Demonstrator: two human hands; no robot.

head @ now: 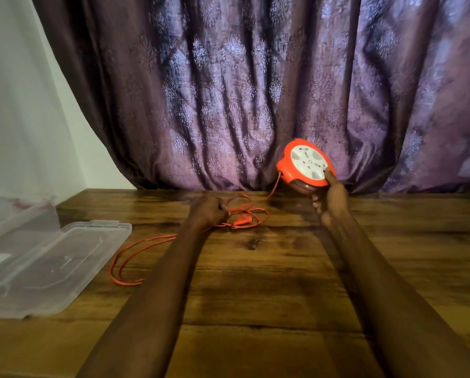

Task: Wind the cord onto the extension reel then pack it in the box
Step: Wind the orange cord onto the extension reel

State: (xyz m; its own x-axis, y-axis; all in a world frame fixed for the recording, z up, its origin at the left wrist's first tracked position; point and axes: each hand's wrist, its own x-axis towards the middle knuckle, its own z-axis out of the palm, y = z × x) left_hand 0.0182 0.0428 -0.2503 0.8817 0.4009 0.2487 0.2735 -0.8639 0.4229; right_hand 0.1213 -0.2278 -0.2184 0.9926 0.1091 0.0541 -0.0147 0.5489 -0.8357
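A: Well, what fills the view, biggest thing first?

B: A purple patterned curtain (pixel 255 91) hangs across the far side, with a pale wall (pixel 16 105) to its left. Under it runs the dark wooden surface (pixel 255 282), reaching to the near edge.

A: And the box?

B: A clear plastic box (pixel 16 214) stands at the far left, partly cut off by the frame. Its clear lid (pixel 54 266) lies flat just beside it, nearer and to the right.

A: Where are the hands?

B: Both arms reach out toward the far side. The right hand (pixel 330 200) holds the orange extension reel (pixel 306 166) up off the surface in front of the curtain, tilted so its white socket face looks toward the camera; the thumb presses on the face's right edge and the fingers curl underneath. The left hand (pixel 210 210) is closed in a fist around the orange cord (pixel 135 248), low over the surface, left of the reel.

A: How does the cord lie?

B: One run goes from the reel's lower left down to a loose tangle just right of the left hand. The orange plug (pixel 242 221) lies in that tangle. A long loop trails left and nearer, ending close to the lid.
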